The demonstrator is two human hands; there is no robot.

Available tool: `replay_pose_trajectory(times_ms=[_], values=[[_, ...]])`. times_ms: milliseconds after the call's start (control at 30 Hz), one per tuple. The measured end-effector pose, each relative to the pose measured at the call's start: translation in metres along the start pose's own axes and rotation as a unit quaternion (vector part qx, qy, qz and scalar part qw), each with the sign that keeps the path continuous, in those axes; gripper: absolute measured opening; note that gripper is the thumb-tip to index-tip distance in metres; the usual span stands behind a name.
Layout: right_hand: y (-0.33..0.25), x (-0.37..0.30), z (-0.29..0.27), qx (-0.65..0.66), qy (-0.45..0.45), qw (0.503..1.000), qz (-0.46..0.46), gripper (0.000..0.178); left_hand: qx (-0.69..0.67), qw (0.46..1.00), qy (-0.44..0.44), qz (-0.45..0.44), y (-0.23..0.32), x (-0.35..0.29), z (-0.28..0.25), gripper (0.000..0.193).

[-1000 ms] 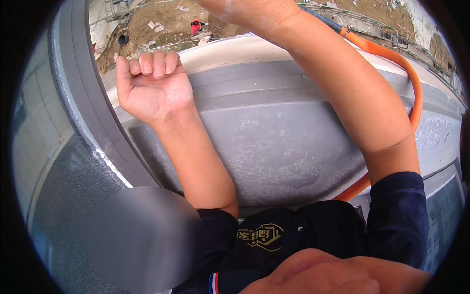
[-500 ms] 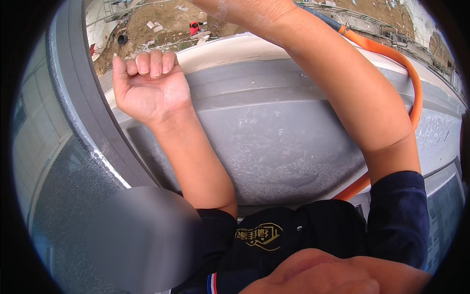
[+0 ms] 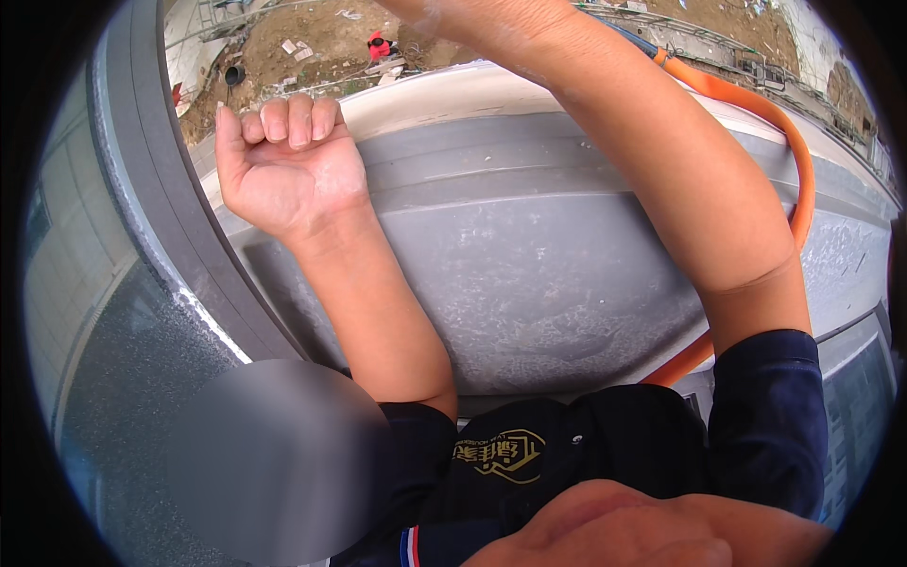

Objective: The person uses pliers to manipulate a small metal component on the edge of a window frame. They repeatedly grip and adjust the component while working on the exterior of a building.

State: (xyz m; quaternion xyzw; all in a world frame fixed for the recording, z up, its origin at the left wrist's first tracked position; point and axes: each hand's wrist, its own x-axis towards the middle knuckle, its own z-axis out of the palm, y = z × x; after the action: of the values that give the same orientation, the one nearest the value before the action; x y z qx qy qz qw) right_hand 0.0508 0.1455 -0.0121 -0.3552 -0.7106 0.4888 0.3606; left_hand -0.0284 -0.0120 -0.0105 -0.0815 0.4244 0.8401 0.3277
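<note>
My left hand [image 3: 291, 175] is raised palm up above the outer edge of a grey ledge [image 3: 529, 265], beside a dark grey window frame [image 3: 179, 180]. Its fingers curl loosely, the thumb stands apart, and the palm shows nothing in it. Pale dust marks the palm's heel. My right forearm [image 3: 661, 161] reaches up and across the ledge. Only the wrist and heel of my right hand [image 3: 453, 21] show at the top edge. Its fingers lie outside the picture, so what they touch or hold is hidden.
An orange hose [image 3: 789, 123] curves around my right arm and passes behind it, joining a dark blue section at the top. Wet-looking glass [image 3: 142, 397] stands at the left. Far below are dirt ground [image 3: 312, 28], scattered debris and a red-and-black shape [image 3: 379, 45].
Both arms hold nearly the same pose. Far below, the red-and-black shape looks slightly different in outline and position.
</note>
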Motion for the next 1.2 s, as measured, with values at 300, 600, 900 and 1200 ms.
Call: replay_pose_trajectory(times_ms=[300,600,900,1200], values=[[-0.006,0.001,0.0,-0.026,-0.004,1.0,0.014,0.026,0.003,1.0,0.014,0.006,0.001,0.0,-0.001,0.036],[-0.001,0.001,0.002,-0.044,0.004,0.999,0.016,0.026,0.005,1.0,0.005,0.002,0.001,0.001,-0.003,0.036],[-0.009,0.006,-0.009,0.018,0.0,1.0,0.022,0.026,-0.005,1.0,0.007,-0.009,-0.004,0.001,0.009,0.034],[0.002,0.003,0.002,0.023,0.008,1.0,-0.018,0.02,-0.007,1.0,0.008,-0.004,0.0,0.001,-0.003,0.036]])
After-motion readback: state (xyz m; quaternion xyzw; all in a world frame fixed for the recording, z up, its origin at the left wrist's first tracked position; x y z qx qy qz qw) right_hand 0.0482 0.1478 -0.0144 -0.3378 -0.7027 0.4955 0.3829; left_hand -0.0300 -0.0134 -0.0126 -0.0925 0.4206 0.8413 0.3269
